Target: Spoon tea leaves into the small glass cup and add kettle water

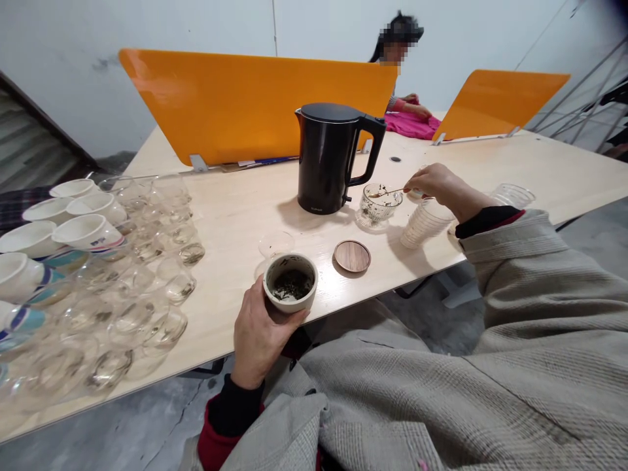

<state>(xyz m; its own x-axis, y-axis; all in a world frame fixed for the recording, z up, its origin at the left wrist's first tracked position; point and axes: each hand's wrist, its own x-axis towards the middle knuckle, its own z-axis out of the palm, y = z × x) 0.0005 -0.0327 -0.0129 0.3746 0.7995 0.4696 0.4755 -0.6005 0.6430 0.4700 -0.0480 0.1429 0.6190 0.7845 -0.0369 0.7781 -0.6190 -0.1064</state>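
Note:
My left hand [260, 330] is wrapped around a pale cup [290, 302] near the table's front edge. Dark tea leaves [293, 284] lie in the bottom of that cup. Farther right, my right hand [434, 183] pinches the handle of a thin spoon [390, 192]. The spoon's tip is inside a clear glass bowl [375, 214] with dark leaf bits on its inner wall. Between the cup and the bowl lies a round wooden lid [352, 256]. Just below my right hand stands a tilted stack of clear cups [422, 224].
A black electric kettle [324, 163] stands behind the bowl. Many clear cups [167, 281] and white patterned cups [91, 232] crowd the table's left side. Orange dividers [245, 104] [500, 104] cross the table; behind them a person [397, 72] handles pink cloth [412, 125].

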